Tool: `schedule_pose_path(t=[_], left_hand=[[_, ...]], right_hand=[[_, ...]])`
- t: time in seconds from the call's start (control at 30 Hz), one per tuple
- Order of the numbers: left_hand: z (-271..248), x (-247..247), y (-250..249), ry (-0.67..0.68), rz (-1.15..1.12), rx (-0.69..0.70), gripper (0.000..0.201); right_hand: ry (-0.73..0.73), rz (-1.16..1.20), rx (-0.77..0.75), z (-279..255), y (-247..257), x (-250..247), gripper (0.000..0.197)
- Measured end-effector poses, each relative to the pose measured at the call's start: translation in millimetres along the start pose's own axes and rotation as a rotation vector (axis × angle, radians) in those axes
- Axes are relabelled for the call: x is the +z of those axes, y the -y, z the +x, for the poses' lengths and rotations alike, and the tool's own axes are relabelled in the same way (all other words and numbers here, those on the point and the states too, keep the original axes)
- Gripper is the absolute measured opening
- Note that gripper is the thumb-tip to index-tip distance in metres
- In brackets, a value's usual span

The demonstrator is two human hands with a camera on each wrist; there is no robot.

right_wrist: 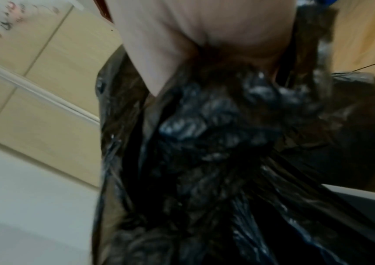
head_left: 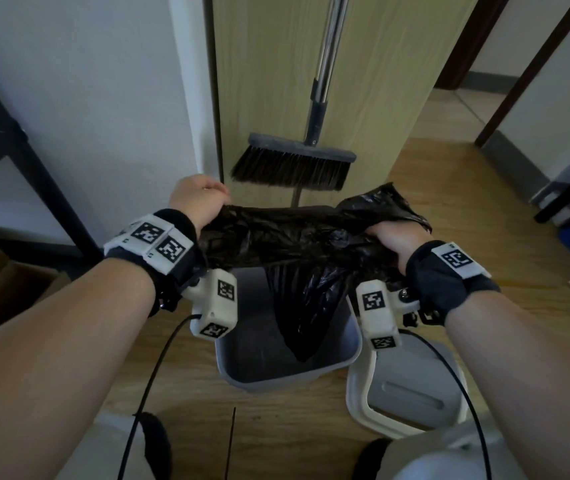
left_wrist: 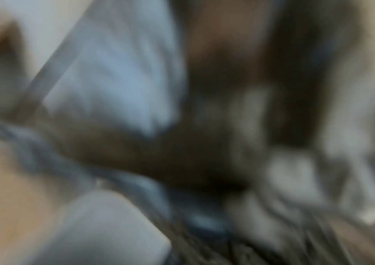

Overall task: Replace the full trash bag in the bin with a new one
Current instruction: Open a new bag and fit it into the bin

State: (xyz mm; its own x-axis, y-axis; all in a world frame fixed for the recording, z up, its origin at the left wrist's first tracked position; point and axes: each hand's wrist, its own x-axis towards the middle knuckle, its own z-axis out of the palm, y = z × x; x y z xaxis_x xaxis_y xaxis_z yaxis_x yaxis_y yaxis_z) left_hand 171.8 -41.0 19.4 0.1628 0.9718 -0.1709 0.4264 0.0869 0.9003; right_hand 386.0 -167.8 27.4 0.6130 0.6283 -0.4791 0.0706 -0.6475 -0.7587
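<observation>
An empty black trash bag [head_left: 297, 244] is stretched between my two hands above a grey bin [head_left: 242, 372] that stands on the wood floor. My left hand [head_left: 200, 202] grips the bag's left edge. My right hand [head_left: 394, 240] grips the right edge, with crumpled plastic sticking up past it. The bag's lower end hangs down into the bin's mouth. In the right wrist view the black bag [right_wrist: 216, 161] fills the frame under my palm [right_wrist: 193, 32]. The left wrist view is a blur.
A broom [head_left: 294, 164] leans against a pale wood cabinet [head_left: 276, 81] just behind the bin. The bin's lid [head_left: 408, 393] lies on the floor to the right. A black metal rack [head_left: 17, 150] stands on the left, with a cardboard box [head_left: 3, 285] below it.
</observation>
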Motion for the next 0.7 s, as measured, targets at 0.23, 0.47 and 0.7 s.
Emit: schedule_pose_path(t=[0.23, 0.47, 0.7], left_hand=[[-23.2, 27.1, -13.3, 0.464, 0.341, 0.297, 0.071], [-17.9, 29.8, 3.0, 0.356, 0.695, 0.214, 0.066], [-8.5, 23.9, 7.4, 0.101, 0.675, 0.295, 0.03]], right_hand=[[0.289, -0.127, -0.089, -16.2, 10.5, 21.2, 0.04], [0.263, -0.085, -0.124, -12.5, 11.3, 18.6, 0.054], [0.154, -0.086, -0.046, 17.0, -3.4, 1.6, 0.078]])
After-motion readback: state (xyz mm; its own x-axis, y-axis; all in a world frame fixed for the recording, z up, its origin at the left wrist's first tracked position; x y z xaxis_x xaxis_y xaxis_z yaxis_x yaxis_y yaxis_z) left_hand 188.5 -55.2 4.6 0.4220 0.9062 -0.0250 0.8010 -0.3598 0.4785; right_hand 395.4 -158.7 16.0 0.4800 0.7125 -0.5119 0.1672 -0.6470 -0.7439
